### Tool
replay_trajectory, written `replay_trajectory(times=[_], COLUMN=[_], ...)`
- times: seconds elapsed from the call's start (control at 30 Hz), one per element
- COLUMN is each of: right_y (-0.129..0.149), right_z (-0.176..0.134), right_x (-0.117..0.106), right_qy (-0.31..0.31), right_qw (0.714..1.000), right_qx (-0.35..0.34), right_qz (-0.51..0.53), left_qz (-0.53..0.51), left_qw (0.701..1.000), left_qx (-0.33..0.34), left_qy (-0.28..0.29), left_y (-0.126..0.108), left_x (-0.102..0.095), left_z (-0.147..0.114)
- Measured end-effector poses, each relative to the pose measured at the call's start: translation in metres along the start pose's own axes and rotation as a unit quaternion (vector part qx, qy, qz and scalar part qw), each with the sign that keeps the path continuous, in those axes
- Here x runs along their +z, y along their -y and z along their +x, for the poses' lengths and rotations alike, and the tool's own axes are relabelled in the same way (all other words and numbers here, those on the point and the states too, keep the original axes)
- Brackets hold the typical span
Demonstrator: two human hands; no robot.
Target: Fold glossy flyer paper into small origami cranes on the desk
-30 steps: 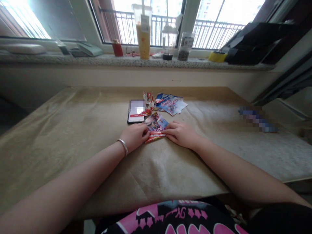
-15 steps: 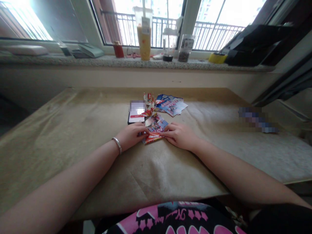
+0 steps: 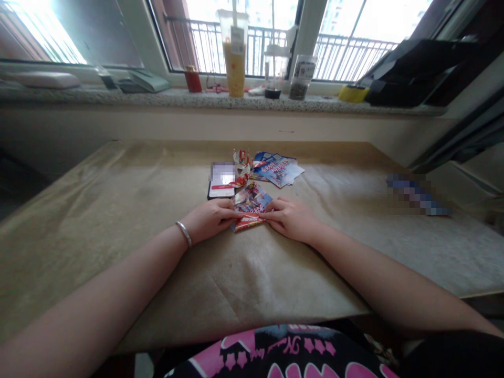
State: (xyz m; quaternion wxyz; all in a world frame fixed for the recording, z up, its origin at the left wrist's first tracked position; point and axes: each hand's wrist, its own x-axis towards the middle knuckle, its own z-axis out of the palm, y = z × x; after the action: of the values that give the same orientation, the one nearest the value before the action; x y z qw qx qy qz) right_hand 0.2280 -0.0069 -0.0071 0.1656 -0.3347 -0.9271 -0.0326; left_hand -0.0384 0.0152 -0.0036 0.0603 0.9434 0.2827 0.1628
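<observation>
A colourful printed sheet of paper [image 3: 252, 200] lies on the cloth-covered table, its near edge folded up into a red-and-orange band. My left hand [image 3: 216, 216], with a silver bangle at the wrist, presses the left end of this fold, fingers closed together on it. At the right end, my right hand [image 3: 289, 216] pinches the same fold between thumb and fingers. Just beyond the left hand lies a phone [image 3: 221, 190] with its screen lit. Red-and-white folded paper pieces [image 3: 241, 157] touch the phone's right side. Behind the sheet is a fanned stack of printed papers [image 3: 279, 169].
A beige cloth [image 3: 157, 178] covers the table. Toward the right lies a blurred bluish item [image 3: 417, 195]. On the windowsill [image 3: 157, 97] stand a tall cup of yellow drink [image 3: 235, 68], a clear cup [image 3: 273, 73], a jar [image 3: 302, 79] and a black bag [image 3: 417, 73].
The left hand's fingertips have slid slightly right along the fold. The right hand and the sheet look nearly unchanged, and the view has shifted a little.
</observation>
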Motion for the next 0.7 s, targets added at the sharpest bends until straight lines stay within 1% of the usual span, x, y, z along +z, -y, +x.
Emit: replay_trajectory(times=[0.17,0.37,0.47,0.6,0.7], right_y=[0.000,-0.001,-0.002,-0.002,-0.002], right_z=[0.000,0.000,0.000,0.000,0.001], right_x=[0.000,0.003,0.003,0.003,0.002], right_qy=[-0.005,-0.014,-0.012,-0.011,-0.017], right_qw=[1.000,1.000,1.000,1.000,1.000], right_qx=[-0.001,-0.007,-0.007,-0.001,0.001], right_qz=[0.001,-0.001,-0.004,-0.001,0.011], left_qz=[0.016,0.018,0.013,0.040,0.076], left_qw=[1.000,1.000,1.000,0.995,0.992], left_qx=[-0.003,0.005,-0.023,-0.094,-0.099], left_qy=[-0.013,-0.014,-0.011,-0.021,-0.025], left_y=[-0.004,-0.005,-0.010,-0.029,-0.040], left_x=[-0.001,-0.002,-0.001,0.000,0.001], left_z=[0.001,0.001,0.002,0.006,0.009])
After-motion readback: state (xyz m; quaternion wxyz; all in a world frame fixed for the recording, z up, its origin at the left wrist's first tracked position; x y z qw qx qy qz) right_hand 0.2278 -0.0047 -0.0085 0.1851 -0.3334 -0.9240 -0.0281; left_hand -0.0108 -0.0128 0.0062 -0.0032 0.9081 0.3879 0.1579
